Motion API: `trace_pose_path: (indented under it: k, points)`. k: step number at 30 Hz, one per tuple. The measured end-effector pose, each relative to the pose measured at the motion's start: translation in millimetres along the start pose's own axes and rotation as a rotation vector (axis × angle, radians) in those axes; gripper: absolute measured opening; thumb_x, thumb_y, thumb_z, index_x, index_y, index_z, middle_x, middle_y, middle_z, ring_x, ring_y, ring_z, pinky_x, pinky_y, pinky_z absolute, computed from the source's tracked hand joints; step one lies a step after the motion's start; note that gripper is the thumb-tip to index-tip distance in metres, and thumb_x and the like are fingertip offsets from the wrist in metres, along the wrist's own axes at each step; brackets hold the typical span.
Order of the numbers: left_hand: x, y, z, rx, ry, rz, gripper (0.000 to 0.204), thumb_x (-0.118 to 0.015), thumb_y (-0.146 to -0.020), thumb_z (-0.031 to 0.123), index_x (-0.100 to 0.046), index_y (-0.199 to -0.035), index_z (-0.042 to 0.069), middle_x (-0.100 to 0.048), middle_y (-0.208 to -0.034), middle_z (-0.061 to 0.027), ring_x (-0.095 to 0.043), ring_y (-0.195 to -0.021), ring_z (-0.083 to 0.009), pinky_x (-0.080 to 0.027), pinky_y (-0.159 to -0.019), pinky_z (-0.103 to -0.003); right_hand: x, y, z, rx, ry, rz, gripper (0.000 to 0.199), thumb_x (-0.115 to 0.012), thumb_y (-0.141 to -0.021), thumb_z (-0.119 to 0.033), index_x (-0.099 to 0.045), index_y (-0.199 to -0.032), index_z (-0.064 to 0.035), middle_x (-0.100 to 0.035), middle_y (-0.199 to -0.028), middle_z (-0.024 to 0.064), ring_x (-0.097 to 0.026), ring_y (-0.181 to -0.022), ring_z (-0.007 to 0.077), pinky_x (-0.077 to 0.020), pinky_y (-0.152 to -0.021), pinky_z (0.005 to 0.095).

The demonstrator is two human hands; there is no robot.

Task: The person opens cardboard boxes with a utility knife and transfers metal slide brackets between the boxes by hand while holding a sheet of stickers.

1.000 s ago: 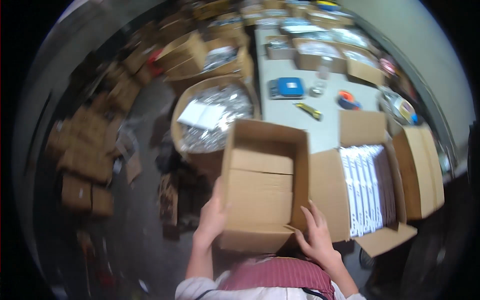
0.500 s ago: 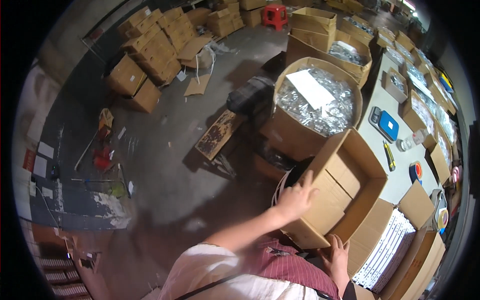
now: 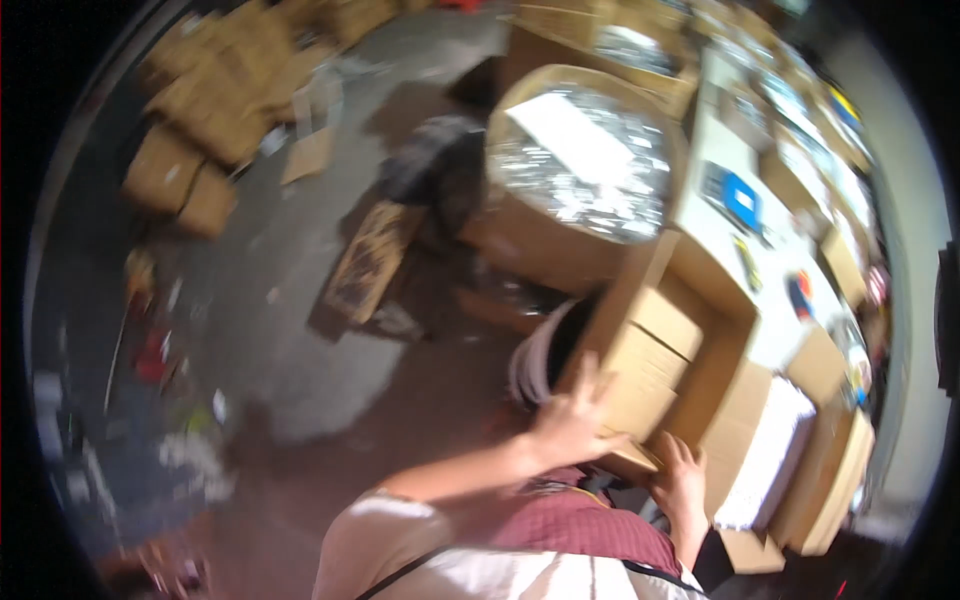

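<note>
i see the left hand [image 3: 573,428] and right hand [image 3: 683,484] gripping an open box [image 3: 648,362] near the white table [image 3: 774,346].

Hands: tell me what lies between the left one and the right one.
The near end of the open carton lies between the left hand and the right hand, as the head view shows, slightly blurred.

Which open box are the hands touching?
The empty-looking cardboard box, with left hand and right hand at its near end; another box holds white packs; the rounder carton, shiny plastic.
</note>
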State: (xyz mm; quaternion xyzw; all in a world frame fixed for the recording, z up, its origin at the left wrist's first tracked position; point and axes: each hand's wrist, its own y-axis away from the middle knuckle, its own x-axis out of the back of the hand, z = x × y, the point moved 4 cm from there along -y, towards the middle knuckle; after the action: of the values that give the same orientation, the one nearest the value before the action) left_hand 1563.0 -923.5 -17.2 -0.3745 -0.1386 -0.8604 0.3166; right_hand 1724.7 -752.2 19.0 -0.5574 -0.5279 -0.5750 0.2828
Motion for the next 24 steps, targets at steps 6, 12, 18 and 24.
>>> trace_pose_path:
  k: [6, 12, 18, 24]
  points:
    - [14, 12, -23, -0.015, 0.005, 0.109, 0.055, -0.07, -0.081, 0.023, -0.06, -0.134, 0.01, -0.038, -0.145, -0.042, -0.067, -0.098, -0.052, -0.06, -0.075, -0.049, 21, 5, -13, 0.16, -0.035, -0.048, 0.07, -0.068, -0.086, -0.023, -0.042, -0.149, -0.0087, -0.042, -0.152, 0.0176, -0.028, -0.149, 0.0391, -0.0374, -0.115, 0.0536]
    - [35, 5, -6, -0.16, 0.1, 0.197, 0.038, -0.049, -0.077, -0.012, -0.069, -0.104, 0.006, -0.049, -0.142, -0.0341, -0.063, -0.113, -0.0481, -0.056, -0.087, -0.046, 79, 38, 56, 0.093, -0.146, 0.065, 0.058, -0.07, -0.089, -0.018, -0.051, -0.143, -0.0074, -0.053, -0.144, 0.0166, -0.065, -0.106, 0.0381, -0.0549, -0.086, 0.0441]
    - [38, 0, 13, -0.09, -0.066, 0.141, 0.035, -0.053, -0.076, -0.01, -0.069, -0.103, 0.005, -0.047, -0.144, -0.0334, -0.064, -0.109, -0.0482, -0.057, -0.085, -0.045, 125, 75, 117, -0.184, 0.05, 0.101, 0.047, -0.072, -0.088, -0.025, -0.057, -0.127, -0.0032, -0.061, -0.126, 0.0158, -0.065, -0.105, 0.0365, -0.0537, -0.087, 0.0453]
    - [28, -3, 2, -0.012, -0.084, 0.08, 0.044, -0.054, -0.078, -0.008, -0.065, -0.119, 0.005, -0.04, -0.148, -0.0342, -0.059, -0.118, -0.0476, -0.054, -0.094, -0.046, 109, 100, 168, -0.263, 0.037, -0.069, 0.042, -0.073, -0.087, -0.034, -0.065, -0.11, -0.0004, -0.063, -0.104, 0.0207, -0.066, -0.1, 0.038, -0.054, -0.088, 0.0459]
